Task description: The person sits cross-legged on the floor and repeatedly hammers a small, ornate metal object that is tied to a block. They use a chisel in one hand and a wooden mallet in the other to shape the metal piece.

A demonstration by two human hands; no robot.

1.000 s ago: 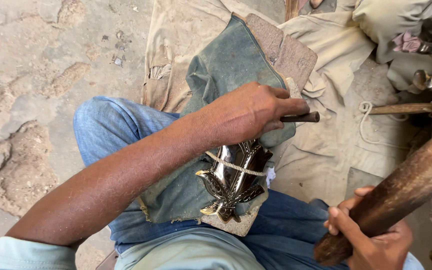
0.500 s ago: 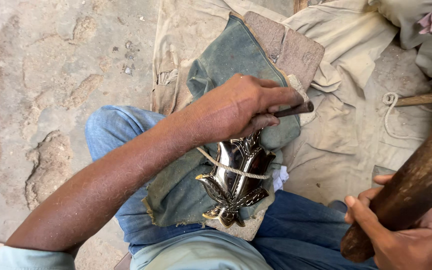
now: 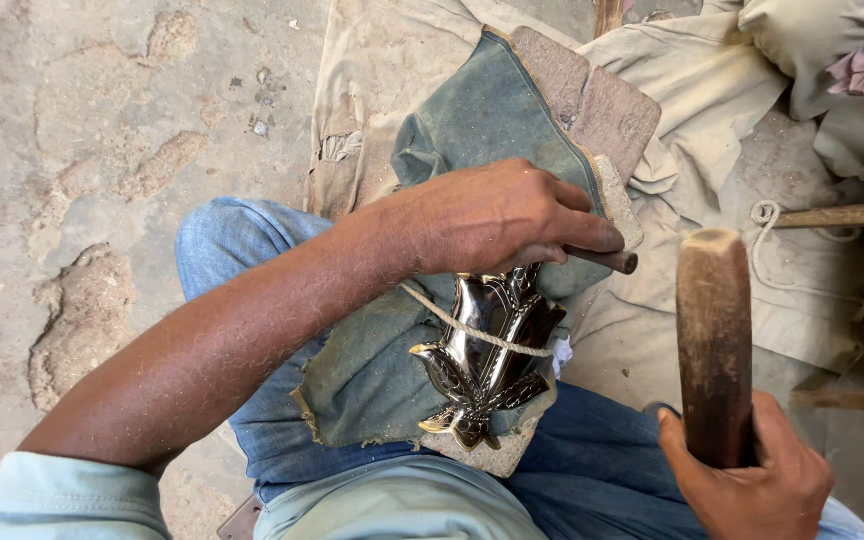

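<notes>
Gripping a thin dark punch (image 3: 607, 259), the left hand (image 3: 497, 215) is resting over the top end of a shiny metal piece (image 3: 487, 350); its grip is closed on the punch, whose butt end is sticking out to the right past the fingers. The punch tip is hidden under the hand, so where it is meeting the metal cannot be told. The right hand (image 3: 747, 475) is wrapping a full, closed grip around the lower end of a thick wooden mallet (image 3: 714, 340), which is standing upright, well to the right of the punch and apart from it.

The metal piece is lying on a grey-green cloth (image 3: 372, 370) over the person's lap, on a flat block (image 3: 592, 95), with a cord (image 3: 472, 328) crossing it and pressing it down. Jeans (image 3: 242, 250) are showing on either side of the cloth.

To strike well here, the left hand seems to need to be holding the punch steady with the butt clear of the fingers, and the mallet face should be landing squarely on that butt, since the knuckles are sitting just beside it.

Room is opening to the right over the pale sheet (image 3: 712, 150), where the mallet has free swing. A wooden handle (image 3: 842, 215) and rope (image 3: 767, 225) are lying further right, near that path. Bare ground (image 3: 102, 150) is lying open on the left.
</notes>
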